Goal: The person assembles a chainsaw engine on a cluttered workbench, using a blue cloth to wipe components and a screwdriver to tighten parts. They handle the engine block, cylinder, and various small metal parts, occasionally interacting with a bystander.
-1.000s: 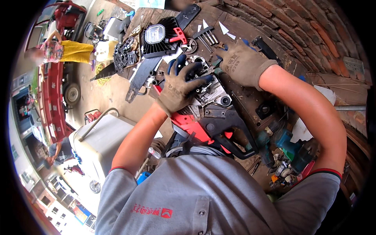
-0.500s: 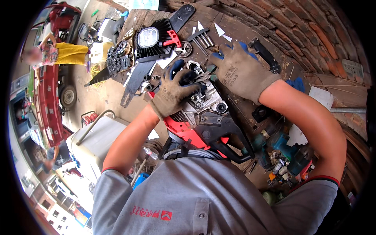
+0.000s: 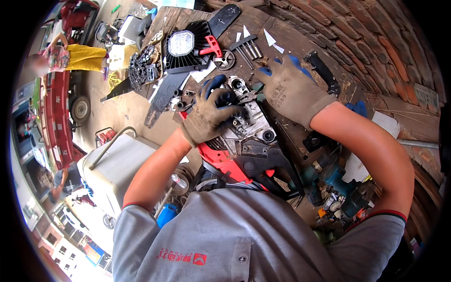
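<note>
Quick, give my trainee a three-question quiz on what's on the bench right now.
1. True or false: both hands wear gloves.
2. What does the left hand rest on?
A. the saw chain
B. the chainsaw engine
C. the guide bar
3. Fill in: the black cover has a ____ handle.

Key
1. True: the right hand is gloved too.
2. B: its grip lies on top of the chainsaw engine; the saw chain and guide bar lie apart, farther along the workbench.
3. Red.
</note>
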A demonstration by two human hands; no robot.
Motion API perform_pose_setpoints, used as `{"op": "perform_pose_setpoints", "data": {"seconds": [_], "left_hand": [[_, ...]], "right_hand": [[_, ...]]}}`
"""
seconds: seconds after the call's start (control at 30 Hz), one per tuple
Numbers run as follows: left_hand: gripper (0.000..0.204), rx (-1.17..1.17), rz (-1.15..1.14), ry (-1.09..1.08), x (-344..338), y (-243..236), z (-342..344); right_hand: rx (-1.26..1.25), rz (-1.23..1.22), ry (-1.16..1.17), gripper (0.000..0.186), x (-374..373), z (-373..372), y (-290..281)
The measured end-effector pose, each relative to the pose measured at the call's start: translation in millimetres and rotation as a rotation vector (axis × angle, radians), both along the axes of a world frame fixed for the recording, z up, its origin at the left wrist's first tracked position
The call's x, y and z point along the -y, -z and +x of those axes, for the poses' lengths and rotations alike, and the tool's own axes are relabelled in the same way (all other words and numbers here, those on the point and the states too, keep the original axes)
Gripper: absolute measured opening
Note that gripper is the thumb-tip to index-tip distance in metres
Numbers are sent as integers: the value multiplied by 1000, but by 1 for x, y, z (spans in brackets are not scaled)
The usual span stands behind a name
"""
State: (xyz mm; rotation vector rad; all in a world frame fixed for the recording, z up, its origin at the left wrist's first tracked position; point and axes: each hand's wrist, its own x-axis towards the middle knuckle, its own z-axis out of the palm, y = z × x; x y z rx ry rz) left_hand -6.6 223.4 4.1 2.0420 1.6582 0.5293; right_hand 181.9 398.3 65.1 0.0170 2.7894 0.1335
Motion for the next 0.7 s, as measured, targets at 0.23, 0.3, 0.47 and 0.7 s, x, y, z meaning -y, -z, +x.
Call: {"op": "perform_pose_setpoints", "data": {"seconds": [0.23, 0.3, 0.47, 0.7], "left_hand": [[39, 32, -21, 1, -3, -11, -6], [40, 72, -48, -38, 1, -12, -7], [41, 152, -39, -207, 3, -16, 6], [50, 93, -16, -72, -3, -16, -3]], "right_hand": [[-63, 75, 127, 22, 17, 4, -16], [-37, 86, 160, 22, 17, 4, -24], [337, 54, 306, 21, 11, -14, -77], [-119, -162, 780, 27, 8, 20, -65]]}}
